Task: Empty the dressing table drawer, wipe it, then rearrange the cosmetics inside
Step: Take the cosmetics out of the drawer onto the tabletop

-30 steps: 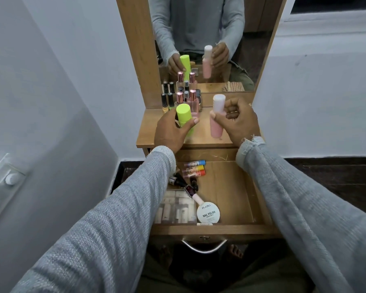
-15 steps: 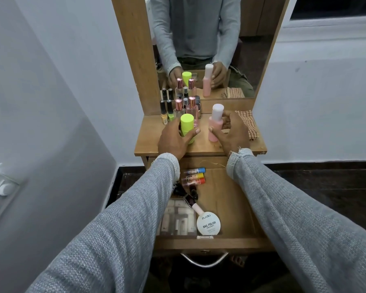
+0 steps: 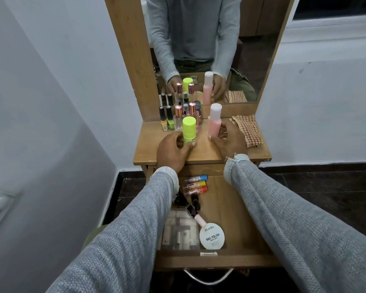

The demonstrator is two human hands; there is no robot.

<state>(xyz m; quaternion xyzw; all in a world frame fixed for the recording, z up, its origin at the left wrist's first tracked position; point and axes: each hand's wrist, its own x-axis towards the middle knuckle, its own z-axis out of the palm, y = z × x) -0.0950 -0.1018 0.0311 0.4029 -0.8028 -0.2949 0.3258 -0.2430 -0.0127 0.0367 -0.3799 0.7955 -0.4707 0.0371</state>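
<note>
The open drawer [image 3: 237,210], with cosmetics left inside, lies below and nearer than the counter [image 3: 201,153]. There both hands hold upright bottles: left hand [image 3: 173,151] the lime-green bottle [image 3: 189,130], right hand [image 3: 230,140] the pink bottle [image 3: 215,121].

Two hands reach over a dressing table, the left hand [image 3: 173,153] and the right hand [image 3: 230,140]. Each is at one tall bottle: one lime-green bottle [image 3: 189,131], one pink bottle [image 3: 215,121]. Behind them stand two nail polish bottles [image 3: 166,121] with black caps and two clear perfume bottles [image 3: 185,116] with rose-gold caps; a few smaller dark-capped bottles crowd among them, too overlapped to count. One checked cloth [image 3: 247,131] lies on the tabletop. In the one open drawer [image 3: 237,218]: three small tubes [image 3: 195,183], capped blue, yellow and red, one round white nail polish remover tub [image 3: 212,235], and one clear box of pale items [image 3: 181,231].
</note>
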